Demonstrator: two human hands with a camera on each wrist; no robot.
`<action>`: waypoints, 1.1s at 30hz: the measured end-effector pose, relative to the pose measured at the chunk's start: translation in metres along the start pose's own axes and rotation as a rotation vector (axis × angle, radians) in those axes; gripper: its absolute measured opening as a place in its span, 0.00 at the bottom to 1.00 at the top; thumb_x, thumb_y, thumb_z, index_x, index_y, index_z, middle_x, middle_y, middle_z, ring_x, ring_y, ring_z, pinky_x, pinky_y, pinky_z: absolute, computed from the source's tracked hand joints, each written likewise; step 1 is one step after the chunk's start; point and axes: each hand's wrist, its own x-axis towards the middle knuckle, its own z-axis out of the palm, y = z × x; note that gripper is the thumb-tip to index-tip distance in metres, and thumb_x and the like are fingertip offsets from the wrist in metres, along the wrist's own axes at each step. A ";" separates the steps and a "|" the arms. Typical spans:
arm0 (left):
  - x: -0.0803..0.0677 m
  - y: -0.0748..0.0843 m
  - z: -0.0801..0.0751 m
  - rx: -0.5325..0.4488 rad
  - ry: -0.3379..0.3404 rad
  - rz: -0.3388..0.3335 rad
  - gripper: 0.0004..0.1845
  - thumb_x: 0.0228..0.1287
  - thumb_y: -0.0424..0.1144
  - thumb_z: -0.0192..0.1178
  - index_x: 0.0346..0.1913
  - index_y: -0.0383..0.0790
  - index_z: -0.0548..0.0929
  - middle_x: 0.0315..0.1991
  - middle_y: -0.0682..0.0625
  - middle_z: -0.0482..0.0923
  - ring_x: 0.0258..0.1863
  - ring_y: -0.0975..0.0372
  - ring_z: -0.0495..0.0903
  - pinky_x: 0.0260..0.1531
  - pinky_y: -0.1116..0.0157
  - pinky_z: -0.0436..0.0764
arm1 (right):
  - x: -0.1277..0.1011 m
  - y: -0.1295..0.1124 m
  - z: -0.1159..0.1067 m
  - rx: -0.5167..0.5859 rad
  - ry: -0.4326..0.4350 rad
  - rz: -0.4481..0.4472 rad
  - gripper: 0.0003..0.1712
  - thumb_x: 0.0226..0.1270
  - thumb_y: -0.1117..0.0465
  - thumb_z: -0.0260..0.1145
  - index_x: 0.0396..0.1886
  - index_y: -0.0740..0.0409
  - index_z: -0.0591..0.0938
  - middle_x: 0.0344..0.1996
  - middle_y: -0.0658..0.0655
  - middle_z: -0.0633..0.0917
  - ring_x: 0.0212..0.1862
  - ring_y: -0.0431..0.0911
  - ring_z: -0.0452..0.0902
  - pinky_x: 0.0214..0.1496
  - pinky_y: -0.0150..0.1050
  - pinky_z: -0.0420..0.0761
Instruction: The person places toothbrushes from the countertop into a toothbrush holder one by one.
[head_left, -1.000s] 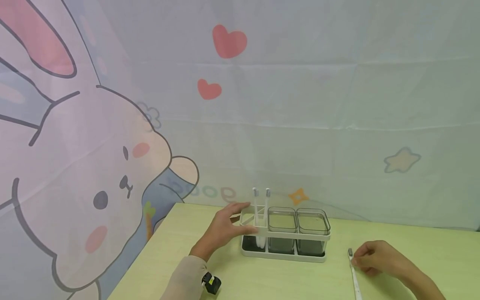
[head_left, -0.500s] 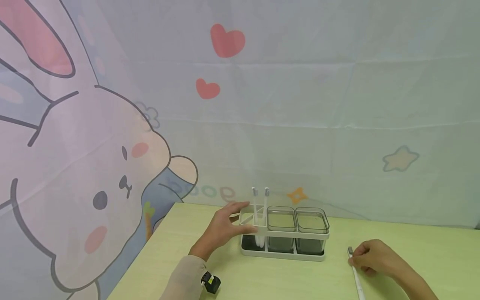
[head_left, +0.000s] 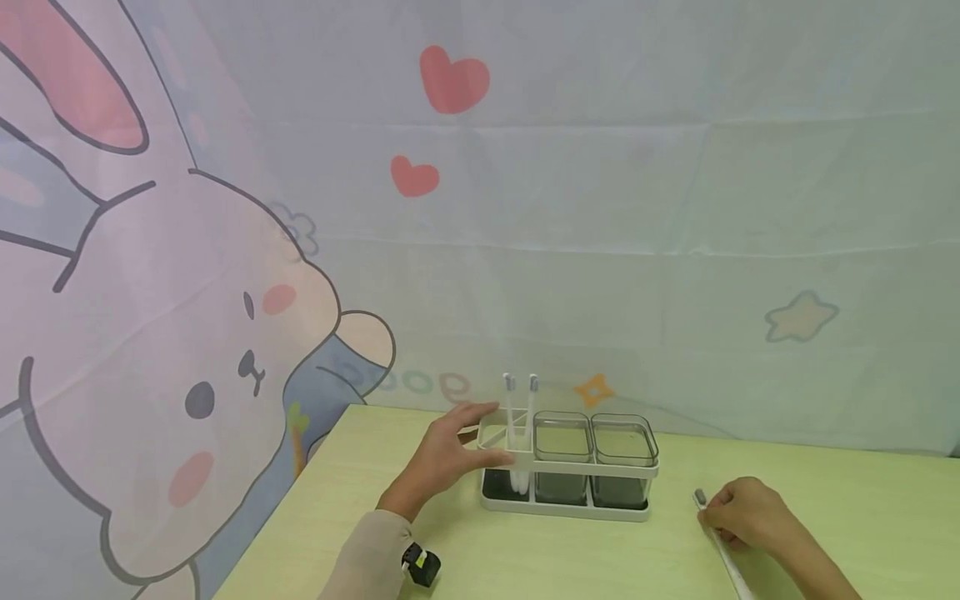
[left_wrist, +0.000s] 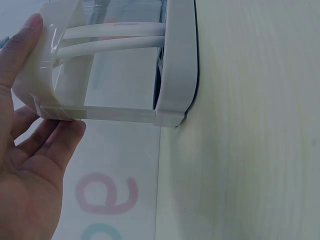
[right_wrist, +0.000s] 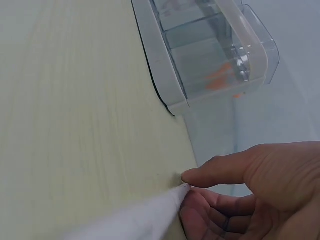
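Your left hand [head_left: 442, 457] braces the rack [head_left: 570, 467] with straight fingers; your right hand [head_left: 742, 512] pinches the toothbrush [head_left: 723, 550] lying at near right. A loose pinch may drop it

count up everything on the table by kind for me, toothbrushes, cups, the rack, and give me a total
Toothbrushes: 3, two standing in the rack and one lying on the table, pinched by the right hand
Clear cups: 2
White rack: 1, its left end touched by the left hand
Total: 6
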 end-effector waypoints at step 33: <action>-0.001 0.001 -0.001 -0.015 -0.005 -0.005 0.40 0.60 0.40 0.81 0.74 0.35 0.77 0.64 0.45 0.79 0.68 0.47 0.77 0.71 0.52 0.78 | -0.018 -0.024 -0.062 0.138 0.048 -0.114 0.26 0.81 0.51 0.67 0.61 0.71 0.80 0.49 0.58 0.89 0.46 0.51 0.89 0.52 0.45 0.91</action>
